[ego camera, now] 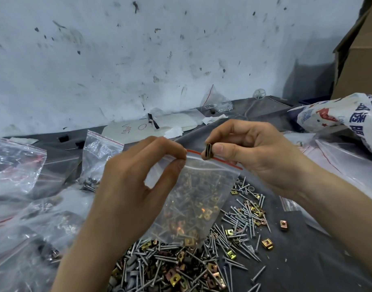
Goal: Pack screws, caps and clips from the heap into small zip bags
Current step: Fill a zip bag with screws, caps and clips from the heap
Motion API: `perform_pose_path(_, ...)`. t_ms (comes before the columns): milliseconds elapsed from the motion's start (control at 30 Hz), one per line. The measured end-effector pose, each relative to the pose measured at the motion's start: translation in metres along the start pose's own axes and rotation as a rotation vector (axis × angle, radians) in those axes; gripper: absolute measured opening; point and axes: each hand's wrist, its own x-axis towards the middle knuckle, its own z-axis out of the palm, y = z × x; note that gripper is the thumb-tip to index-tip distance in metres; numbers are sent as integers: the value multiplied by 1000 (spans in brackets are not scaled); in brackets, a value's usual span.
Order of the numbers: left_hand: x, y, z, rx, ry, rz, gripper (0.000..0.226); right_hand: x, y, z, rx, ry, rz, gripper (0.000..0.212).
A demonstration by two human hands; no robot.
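Note:
My left hand (pixel 138 182) pinches the top left edge of a small clear zip bag (pixel 193 203) with a red strip, held up over the table. My right hand (pixel 256 152) pinches a brass-coloured clip (pixel 208 151) edge-on right at the bag's mouth. The bag looks empty; the heap shows through it. Below lies the heap of screws and yellow clips (pixel 202 260) on the dark cloth, spreading to the right.
Filled and crumpled zip bags (pixel 100 157) lie at the left (pixel 18 165). A printed plastic sack (pixel 345 116) and a cardboard box (pixel 358 60) stand at the right. White pads (pixel 151 127) and another bag (pixel 216 102) lie by the scuffed wall.

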Motion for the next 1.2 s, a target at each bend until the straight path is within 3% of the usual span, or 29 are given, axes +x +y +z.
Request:
perform_pose_path(200,1,11,4,35,23,-15,19,-1,5,3,176,-7,55,15)
perform_pose_path(500,0,18,16,83,151,28,16,-6,7,10,179,1,-11,16)
perform_pose_path(833,-1,18,21,105,146,18,15,-11,-2,12,-120,96,-69,21)
perform_pose_path(1200,-1,18,18,-79,98,-129,16,-14,2,13,-396,156,-267,20)
